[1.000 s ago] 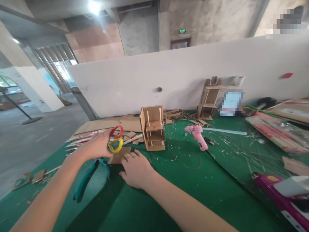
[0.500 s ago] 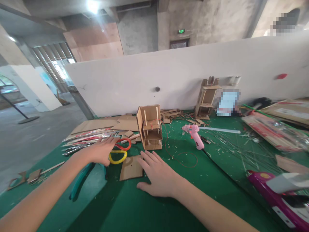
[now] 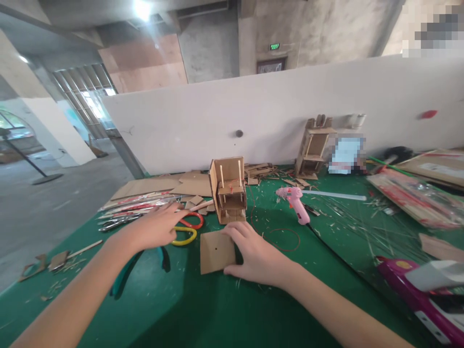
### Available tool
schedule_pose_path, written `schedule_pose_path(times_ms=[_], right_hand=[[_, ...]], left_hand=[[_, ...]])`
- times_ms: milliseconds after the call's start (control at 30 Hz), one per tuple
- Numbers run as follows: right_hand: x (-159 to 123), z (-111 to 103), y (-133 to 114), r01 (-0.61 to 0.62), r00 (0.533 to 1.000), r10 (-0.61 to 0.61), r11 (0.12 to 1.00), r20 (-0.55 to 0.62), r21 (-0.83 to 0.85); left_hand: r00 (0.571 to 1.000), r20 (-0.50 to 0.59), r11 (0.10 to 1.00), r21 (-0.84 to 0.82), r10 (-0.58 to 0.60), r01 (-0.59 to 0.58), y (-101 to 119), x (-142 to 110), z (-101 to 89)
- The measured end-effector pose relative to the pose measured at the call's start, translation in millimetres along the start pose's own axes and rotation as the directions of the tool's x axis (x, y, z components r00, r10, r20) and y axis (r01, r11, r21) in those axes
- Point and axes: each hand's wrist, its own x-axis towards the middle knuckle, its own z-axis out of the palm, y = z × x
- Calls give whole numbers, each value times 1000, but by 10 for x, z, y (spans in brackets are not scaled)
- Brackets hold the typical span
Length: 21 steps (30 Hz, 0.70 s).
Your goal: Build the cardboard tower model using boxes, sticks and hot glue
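Observation:
My left hand (image 3: 157, 227) is closed over the hidden end of a pair of scissors, whose red and yellow handle loops (image 3: 194, 221) stick out to its right. A light wooden stick (image 3: 201, 205) shows just past its fingertips. My right hand (image 3: 255, 256) grips a small cardboard square (image 3: 213, 256) with a dark hole, fingers at the far edge and thumb at the near right corner. Just behind it stands a cardboard structure (image 3: 232, 200) with shelves and upright sticks. Teal-handled pliers (image 3: 125, 275) lie partly under my left forearm.
A pink glue gun (image 3: 299, 208) lies to the right, its black cord trailing forward. A purple device (image 3: 406, 285) sits front right. Another cardboard shelf (image 3: 311, 150) stands by the white wall panel (image 3: 188, 125). Cardboard sheets (image 3: 152, 188), packaged sticks and scraps line the back and left.
My right hand has curled its fingers onto the cardboard square, which has shifted right and turned slightly. My left hand and the scissors have moved a little to the right.

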Motion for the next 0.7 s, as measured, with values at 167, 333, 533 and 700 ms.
schedule_pose_path(times_ms=[167,333,533,700], right_hand=[[-221,-76,51,27,976,-34,999,-217,-34],[-256,-35,168,2,918,-15,999,-396,-33],[-201,10,274,-55,925,123,979,-359,195],[-174,75,304,-122,926,237,924,-293,362]], left_hand=[[1000,23,747,-665,-15,26,586,-160,131],[994,76,254,-966,81,53,972,-89,518],[997,28,96,-995,-75,35,1032,-9,776],[995,72,37,-996,-72,75,1076,-44,822]])
